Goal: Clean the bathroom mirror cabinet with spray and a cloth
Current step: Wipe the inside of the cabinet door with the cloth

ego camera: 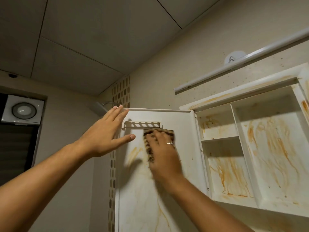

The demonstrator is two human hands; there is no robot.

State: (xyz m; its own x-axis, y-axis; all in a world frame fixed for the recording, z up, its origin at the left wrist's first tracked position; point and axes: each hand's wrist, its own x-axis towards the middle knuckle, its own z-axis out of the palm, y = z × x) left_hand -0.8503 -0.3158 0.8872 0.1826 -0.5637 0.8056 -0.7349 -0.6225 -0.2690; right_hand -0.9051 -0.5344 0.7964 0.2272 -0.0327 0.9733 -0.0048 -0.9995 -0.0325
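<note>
The white mirror cabinet hangs open on the wall, its shelves and back streaked with orange-brown stains. Its door swings out to the left, inner face toward me, with a small slotted rack near the top and orange streaks lower down. My right hand presses a brown patterned cloth flat against the door just under the rack; the hand is blurred. My left hand lies with straight fingers against the door's outer top-left edge. No spray bottle is in view.
A long white light bar runs above the cabinet, with a round white hook behind it. A shower head pokes out behind the door. A ventilation fan sits at the left above a dark louvred window.
</note>
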